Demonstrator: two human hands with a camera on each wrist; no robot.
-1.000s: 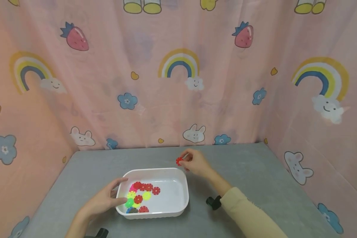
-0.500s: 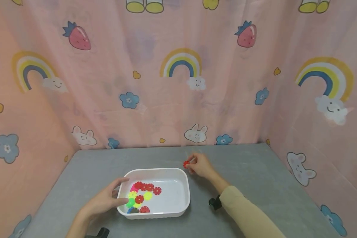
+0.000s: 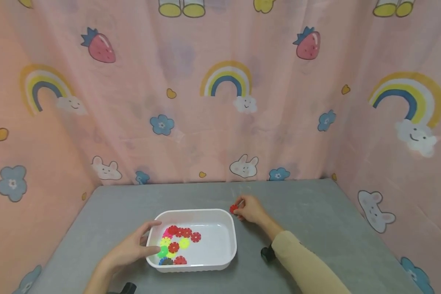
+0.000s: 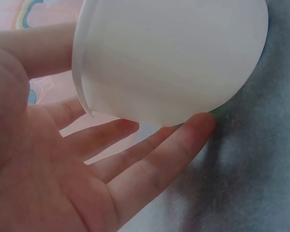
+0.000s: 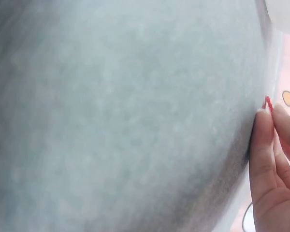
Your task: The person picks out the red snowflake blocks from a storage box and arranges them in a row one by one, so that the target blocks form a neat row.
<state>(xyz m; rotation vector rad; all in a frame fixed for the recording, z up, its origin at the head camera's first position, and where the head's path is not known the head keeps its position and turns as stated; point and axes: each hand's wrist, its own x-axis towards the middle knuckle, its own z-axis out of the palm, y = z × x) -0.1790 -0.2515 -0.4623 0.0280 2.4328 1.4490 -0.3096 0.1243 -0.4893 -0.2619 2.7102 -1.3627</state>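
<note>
A white plastic tray (image 3: 214,263) stands on the grey table, with red, pink, yellow, green, blue and dark notched snowflake discs toward its left side. My left hand (image 3: 132,245) grips the tray's left end, its thumb over the rim. In the left wrist view, other fingers (image 4: 154,169) reach against the tray's outer wall (image 4: 174,63). Past the tray's far right corner, my right hand (image 3: 252,210) pinches a red snowflake disc (image 3: 233,208) between thumb and fingertips. The right wrist view shows only thin red edges (image 5: 267,102) of it, close to the tabletop.
Grey tabletop (image 3: 297,212) stretches around the tray. A pink patterned curtain (image 3: 191,143) rises at the back and both sides. Black wrist mounts (image 3: 267,254) show by both forearms.
My right hand, pinching the red snowflake disc, has moved a little right and down toward the tabletop. The left hand keeps its hold on the tray. The head view shifts slightly.
</note>
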